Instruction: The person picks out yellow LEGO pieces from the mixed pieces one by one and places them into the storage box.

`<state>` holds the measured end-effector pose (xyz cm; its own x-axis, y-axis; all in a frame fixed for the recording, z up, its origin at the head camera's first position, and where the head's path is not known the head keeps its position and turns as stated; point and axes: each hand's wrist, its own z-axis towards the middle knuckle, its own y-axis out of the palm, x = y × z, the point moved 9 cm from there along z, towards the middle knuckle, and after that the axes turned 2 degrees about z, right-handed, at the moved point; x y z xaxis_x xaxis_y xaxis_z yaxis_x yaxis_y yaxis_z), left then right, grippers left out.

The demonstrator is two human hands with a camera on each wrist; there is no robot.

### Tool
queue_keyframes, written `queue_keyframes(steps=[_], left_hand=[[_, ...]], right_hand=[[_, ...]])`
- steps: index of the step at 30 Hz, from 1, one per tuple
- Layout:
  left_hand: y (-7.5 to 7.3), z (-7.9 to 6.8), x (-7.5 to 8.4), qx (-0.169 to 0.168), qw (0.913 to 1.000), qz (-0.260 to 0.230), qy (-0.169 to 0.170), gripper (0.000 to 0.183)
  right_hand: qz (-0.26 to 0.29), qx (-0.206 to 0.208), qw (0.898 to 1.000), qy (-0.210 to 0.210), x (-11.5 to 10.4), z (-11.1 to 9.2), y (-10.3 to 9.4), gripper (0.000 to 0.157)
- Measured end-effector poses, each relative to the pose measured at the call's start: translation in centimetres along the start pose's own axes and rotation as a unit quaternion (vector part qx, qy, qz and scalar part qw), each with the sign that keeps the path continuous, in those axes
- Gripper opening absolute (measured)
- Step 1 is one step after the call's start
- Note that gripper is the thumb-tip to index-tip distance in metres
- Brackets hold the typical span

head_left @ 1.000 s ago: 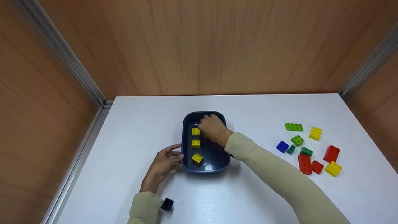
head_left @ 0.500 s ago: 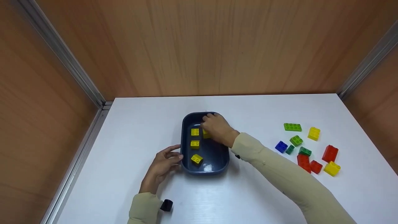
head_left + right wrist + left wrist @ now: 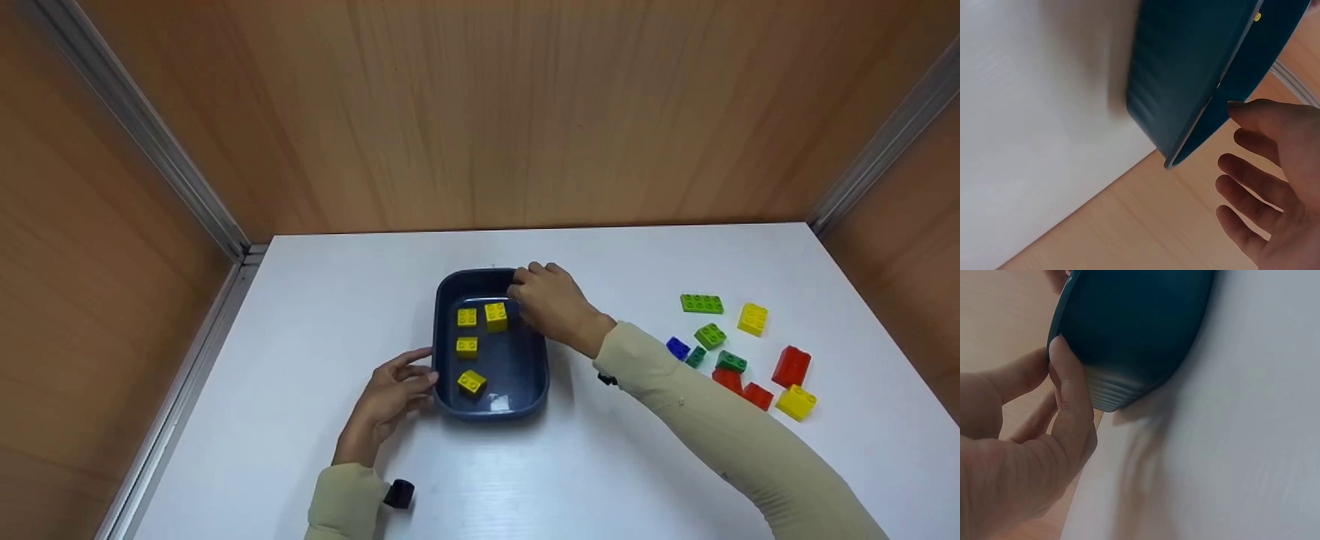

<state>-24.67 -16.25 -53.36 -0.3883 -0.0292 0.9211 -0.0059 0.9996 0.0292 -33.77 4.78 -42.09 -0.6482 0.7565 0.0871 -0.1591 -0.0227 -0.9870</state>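
A dark blue tray (image 3: 491, 412) stands on the white table, with several yellow bricks inside. Three of them, a near one (image 3: 472, 382), a middle one (image 3: 466, 347) and a far one (image 3: 466, 317), lie along its left side. Beside the far one sits a taller yellow brick (image 3: 496, 317). My left hand (image 3: 390, 405) touches the tray's left edge with thumb and fingertips, which the left wrist view shows right at the rim. Over the tray's far right rim is my right hand (image 3: 555, 304); in the right wrist view its fingers are loosely bent, holding nothing.
Right of the tray lie loose bricks: a long light green one (image 3: 701, 304), a yellow one (image 3: 752, 319), a blue one (image 3: 677, 347), several other green and red ones, and another yellow brick (image 3: 796, 403). My right sleeve (image 3: 697, 405) passes in front of them. Wooden panels (image 3: 480, 112) enclose the table.
My right hand has moved right, from inside the tray to its right rim, leaving the taller yellow brick in view. The left hand stays at the left edge.
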Motion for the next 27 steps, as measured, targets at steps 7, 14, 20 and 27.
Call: queue_keyframes(steps=[7, 14, 20, 27], left_hand=[[-0.1, 0.0, 0.0, 0.001, 1.0000, -0.002, -0.002, 0.048], [-0.1, 0.0, 0.0, 0.001, 1.0000, 0.003, -0.001, 0.048], [-0.1, -0.2, 0.0, 0.006, 0.9999, 0.010, -0.001, 0.048], [-0.1, -0.1, 0.0, 0.007, 1.0000, 0.006, 0.001, 0.049]], right_hand=[[0.002, 0.022, 1.000, 0.015, 1.3, -1.3, -0.9, 0.031], [0.009, 0.047, 0.999, 0.024, 3.0, -3.1, -1.7, 0.032], [0.005, 0.057, 0.998, 0.028, 4.3, -4.8, -1.8, 0.032], [-0.016, 0.078, 0.997, 0.026, 5.9, -6.7, -1.8, 0.034]])
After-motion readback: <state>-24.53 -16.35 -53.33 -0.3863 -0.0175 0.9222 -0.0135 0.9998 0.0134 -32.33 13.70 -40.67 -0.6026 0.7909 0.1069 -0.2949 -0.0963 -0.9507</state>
